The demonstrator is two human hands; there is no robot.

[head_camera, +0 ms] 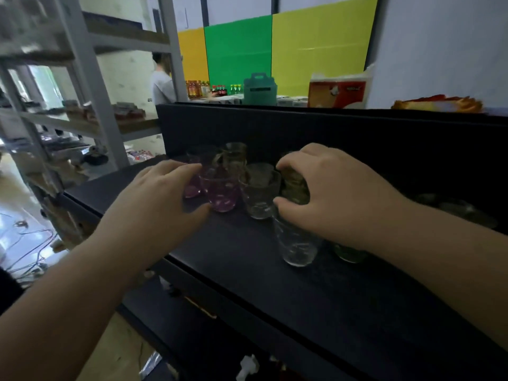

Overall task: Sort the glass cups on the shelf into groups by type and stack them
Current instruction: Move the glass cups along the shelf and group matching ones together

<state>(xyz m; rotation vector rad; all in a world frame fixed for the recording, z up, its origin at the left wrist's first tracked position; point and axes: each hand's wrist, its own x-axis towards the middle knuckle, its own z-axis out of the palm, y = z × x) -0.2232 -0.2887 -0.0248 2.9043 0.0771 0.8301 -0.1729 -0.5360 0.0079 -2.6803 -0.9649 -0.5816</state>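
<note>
Several glass cups stand on a black shelf. My left hand reaches in with fingers spread around a purple cup; thumb and fingertips sit beside it, and contact is unclear. A second purple cup is partly hidden behind that hand. My right hand grips an amber-brown cup from above, held over a clear cup. Another clear cup stands between the hands. An amber cup stands at the back. A green cup shows under my right wrist.
More dim glasses sit at the shelf's far right. The shelf's black back wall rises behind the cups. Grey metal racks stand to the left, with a person beyond. Boxes and bottles line the shelf top.
</note>
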